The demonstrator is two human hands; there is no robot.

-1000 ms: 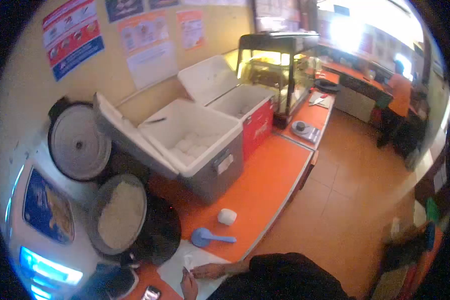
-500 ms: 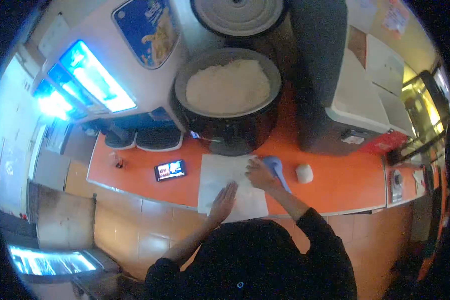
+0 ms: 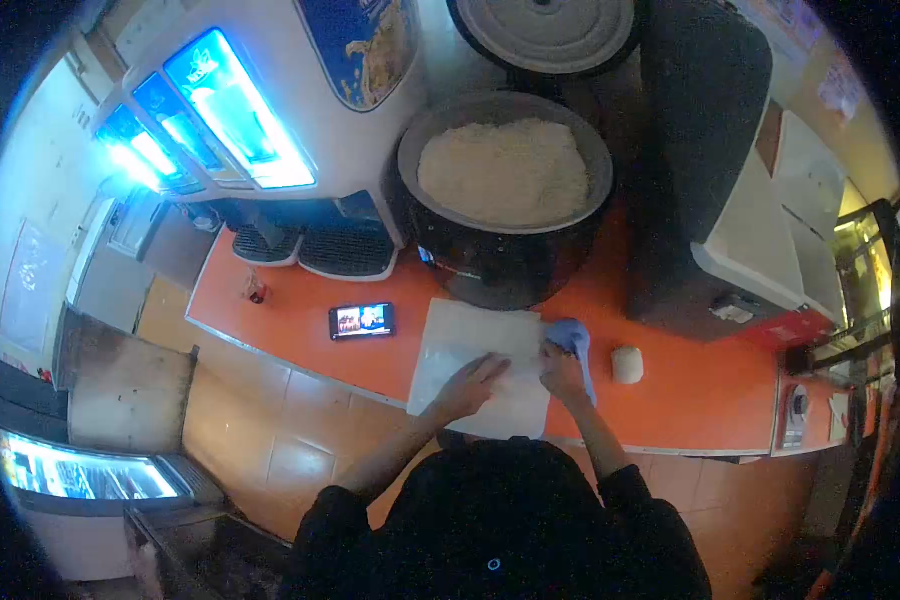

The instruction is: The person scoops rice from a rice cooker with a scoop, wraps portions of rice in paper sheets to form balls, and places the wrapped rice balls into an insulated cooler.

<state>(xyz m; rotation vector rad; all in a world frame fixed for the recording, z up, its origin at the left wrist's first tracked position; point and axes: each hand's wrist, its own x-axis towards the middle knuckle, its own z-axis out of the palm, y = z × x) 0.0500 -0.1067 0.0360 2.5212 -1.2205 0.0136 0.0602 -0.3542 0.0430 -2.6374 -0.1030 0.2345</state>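
Note:
A white sheet (image 3: pixel 460 340) lies on the orange counter in front of a black cooker with a round pot of white rice (image 3: pixel 505 170). My left hand (image 3: pixel 473 388) rests flat on the sheet, fingers extended and holding nothing. At the sheet's right edge, my right hand (image 3: pixel 562 372) has its fingers curled at the blue paddle (image 3: pixel 574 340); whether it grips the paddle is too small to make out. Right of the paddle sits a small white wrapped piece (image 3: pixel 627 365).
A lit phone (image 3: pixel 362 321) and a small jar-like item (image 3: pixel 255 290) are on the counter to the left. Behind them stands a white dispenser (image 3: pixel 370 140) with blue lights. A grey cooler box (image 3: pixel 680 250) is at the right, a scale (image 3: pixel 796 415) farther right.
The view has swung from the room on the right to the counter. Since half a second ago, my right hand has shifted from the sheet to the blue paddle; my left hand still lies on the sheet.

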